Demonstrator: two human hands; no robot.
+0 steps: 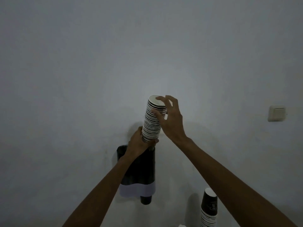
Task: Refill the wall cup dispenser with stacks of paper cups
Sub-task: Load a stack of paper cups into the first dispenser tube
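Observation:
A tall stack of paper cups (151,123) with dark and white rims stands upright just above the wall cup dispenser (144,169), a black tube with a pale band at its lower end. My left hand (139,142) grips the stack's bottom at the dispenser's top opening. My right hand (170,118) holds the upper part, with fingertips resting over the top cup's rim and the thumb on its side. A single dark cup (146,199) pokes out of the dispenser's underside.
Another stack of dark paper cups (209,208) stands at the lower right. A light switch (276,113) is mounted on the grey wall to the right. The room is dim.

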